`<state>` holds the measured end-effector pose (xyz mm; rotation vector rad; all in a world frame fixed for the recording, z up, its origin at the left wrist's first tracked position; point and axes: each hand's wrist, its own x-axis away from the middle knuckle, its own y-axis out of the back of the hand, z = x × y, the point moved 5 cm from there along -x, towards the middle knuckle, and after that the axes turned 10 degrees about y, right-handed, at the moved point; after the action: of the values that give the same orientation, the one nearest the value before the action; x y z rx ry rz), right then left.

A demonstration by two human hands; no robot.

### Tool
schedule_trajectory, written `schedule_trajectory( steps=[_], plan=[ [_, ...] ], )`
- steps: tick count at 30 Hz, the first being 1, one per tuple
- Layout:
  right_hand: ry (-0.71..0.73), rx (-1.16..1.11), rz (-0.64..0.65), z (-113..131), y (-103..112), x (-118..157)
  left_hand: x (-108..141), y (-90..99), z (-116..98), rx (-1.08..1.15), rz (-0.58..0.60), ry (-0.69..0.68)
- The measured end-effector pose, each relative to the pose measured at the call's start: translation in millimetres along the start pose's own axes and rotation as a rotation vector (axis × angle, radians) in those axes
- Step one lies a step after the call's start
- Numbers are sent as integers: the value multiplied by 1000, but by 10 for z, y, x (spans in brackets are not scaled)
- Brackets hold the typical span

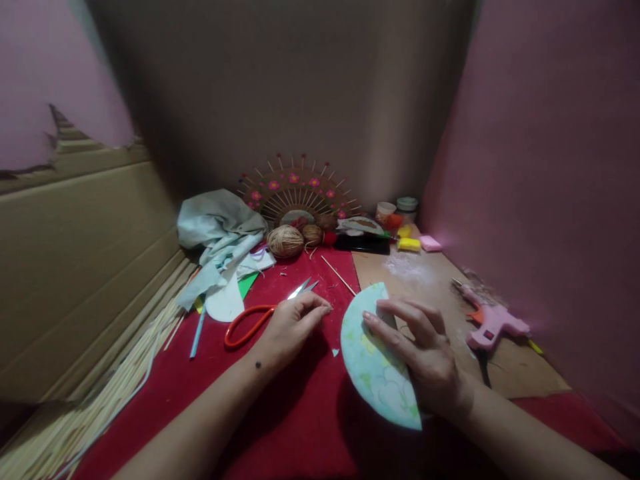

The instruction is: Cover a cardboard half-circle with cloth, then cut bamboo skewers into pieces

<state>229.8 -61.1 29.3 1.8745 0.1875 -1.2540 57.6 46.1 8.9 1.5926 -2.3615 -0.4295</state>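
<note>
A red cloth [300,413] spreads beneath both hands. Beyond them stands a fan [295,183] with pink flowers, and beyond and to the left of the left hand [295,327] lies a crumpled grey cloth [220,220]. The hands are apart: the right hand [425,347] holds a pale blue patterned half-circle [375,360], fingers on its face; the left hand's thumb and fingertips come close together, but whether they pinch anything is unclear. To the right of the right hand lies a pink glue gun [493,325]. Orange-handled scissors [250,325] lie partly behind the left hand.
</note>
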Motion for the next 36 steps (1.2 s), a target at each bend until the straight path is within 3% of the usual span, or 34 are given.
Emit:
schedule_trajectory(
  steps=[10, 15, 17, 21, 25, 29, 36],
  plan=[
    [9, -83, -10, 24, -9, 6, 35, -27, 36, 80, 64, 57],
    [-55, -154, -64, -3, 35, 13, 31, -31, 55, 94, 65, 94],
    [-222, -336, -88, -81, 10, 20, 20, -10, 81, 130, 55, 131],
    [-836, -899, -87, -254, -279, 122, 3, 52, 146, 338, 45, 170],
    [-1273, -1425, -220, -256, -581, 228, 19, -8, 190, 393, 220, 214],
    [-1356, -1639, -233, -234, -684, 268, 76, -158, 151, 355, 417, 265],
    [-1342, -1627, -231, -234, -692, 275, 122, -334, 79, 413, 525, 238]
  ],
)
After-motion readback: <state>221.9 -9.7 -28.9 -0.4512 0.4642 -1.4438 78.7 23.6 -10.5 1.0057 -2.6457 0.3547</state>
